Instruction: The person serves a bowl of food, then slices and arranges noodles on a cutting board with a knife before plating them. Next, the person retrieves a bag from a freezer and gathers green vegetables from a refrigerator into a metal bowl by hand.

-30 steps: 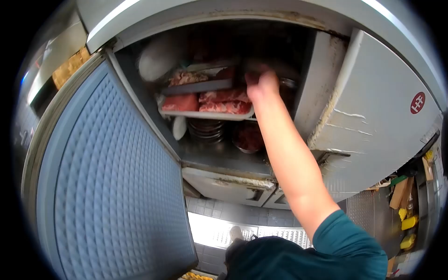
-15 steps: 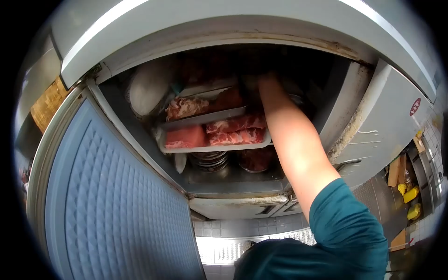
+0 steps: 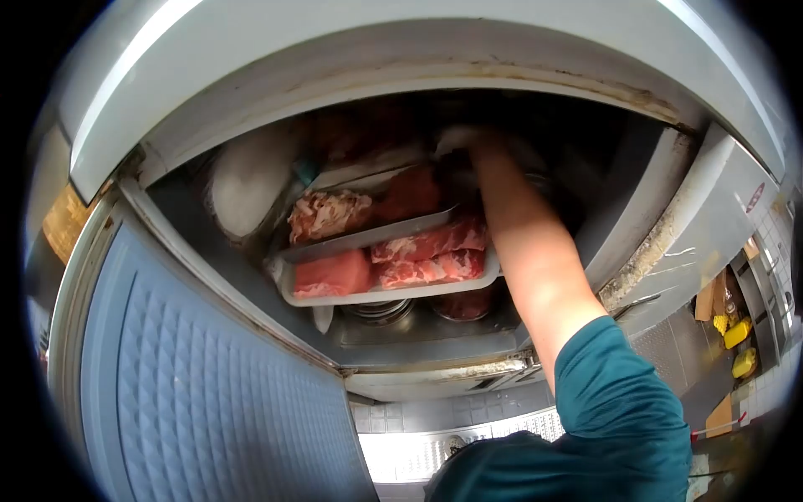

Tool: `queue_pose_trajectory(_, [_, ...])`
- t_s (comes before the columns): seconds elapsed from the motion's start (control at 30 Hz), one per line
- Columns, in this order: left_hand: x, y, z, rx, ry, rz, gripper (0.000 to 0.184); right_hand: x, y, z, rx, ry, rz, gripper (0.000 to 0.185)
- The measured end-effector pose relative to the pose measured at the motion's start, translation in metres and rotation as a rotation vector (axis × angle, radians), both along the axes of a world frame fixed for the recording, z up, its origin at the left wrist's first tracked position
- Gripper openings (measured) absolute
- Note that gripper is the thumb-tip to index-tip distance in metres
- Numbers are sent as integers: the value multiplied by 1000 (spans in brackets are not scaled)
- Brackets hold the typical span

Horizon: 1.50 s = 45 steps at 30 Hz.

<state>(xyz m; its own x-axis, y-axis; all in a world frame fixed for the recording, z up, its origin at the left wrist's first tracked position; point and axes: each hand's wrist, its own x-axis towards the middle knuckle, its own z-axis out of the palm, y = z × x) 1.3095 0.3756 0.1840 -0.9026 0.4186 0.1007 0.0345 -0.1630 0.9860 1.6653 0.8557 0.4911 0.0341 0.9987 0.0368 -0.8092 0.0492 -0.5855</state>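
My right hand (image 3: 483, 140) is deep in the dark back of a cabinet refrigerator, beyond the trays of meat. Shadow hides its fingers, so I cannot tell whether it is open or closed. Close to its left shows a pale, whitish thing (image 3: 456, 139), too dim to name. Below and left of my forearm, a white tray (image 3: 393, 294) carries pink and red slabs of raw meat (image 3: 431, 268). A second tray (image 3: 368, 235) rests above it, with fatty meat pieces (image 3: 328, 215) and a darker red piece (image 3: 410, 194). My left hand is out of view.
A white bundle (image 3: 251, 180) sits at the inner left wall. Beneath the trays are stacked round metal dishes (image 3: 378, 312) and a container of dark meat (image 3: 464, 305). The blue quilted door (image 3: 217, 368) stands open at left; the frame post (image 3: 640, 217) borders the right.
The view has shifted closer and slightly, so the trays appear lower. The pale thing beside my right hand shows more clearly now. My right arm stays reached inside.
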Motion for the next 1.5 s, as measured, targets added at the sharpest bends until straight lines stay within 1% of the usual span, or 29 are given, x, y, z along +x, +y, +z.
queue_pose_trajectory(0.13, [2,10,2,-7,-11,-26,44,-1,-12,19,20,-87,71,39])
queue_pose_trajectory(0.23, [3,15,4,-2,-10,-42,45,-14,-23,41,81,-79,118,39])
queue_pose_trajectory(0.43, [9,17,5,-16,-16,-71,46,-61,-35,89,313,211,126,40])
queue_pose_trajectory(0.6, [13,13,4,-13,-20,-77,47,-73,-54,109,402,317,112,42])
queue_pose_trajectory(0.7, [17,9,3,-13,-17,-81,48,-67,-66,106,395,339,94,42])
queue_pose_trajectory(0.8, [22,6,5,-16,-13,-89,48,-57,-75,92,333,348,67,43])
queue_pose_trajectory(0.93, [28,-1,7,-12,-6,-89,49,-39,-94,60,137,362,1,44])
queue_pose_trajectory(0.97, [30,-3,7,-13,-6,-89,49,-37,-98,55,36,404,-5,49])
queue_pose_trajectory(1.07, [37,-10,9,-11,-2,-85,50,-38,-144,57,-5,334,-14,37])
queue_pose_trajectory(1.17, [45,-19,12,-11,-2,-81,51,-46,-188,45,22,228,-31,28])
queue_pose_trajectory(1.27, [51,-32,14,5,-7,-59,51,-54,-215,39,47,203,-28,22])
queue_pose_trajectory(1.37, [57,-46,14,17,-15,-42,52,-55,-243,41,116,209,7,23])
queue_pose_trajectory(1.4, [58,-52,14,19,-18,-36,52,-55,-252,41,183,257,16,25])
queue_pose_trajectory(1.5, [64,-76,13,41,-26,9,53,-60,-266,31,283,239,58,28])
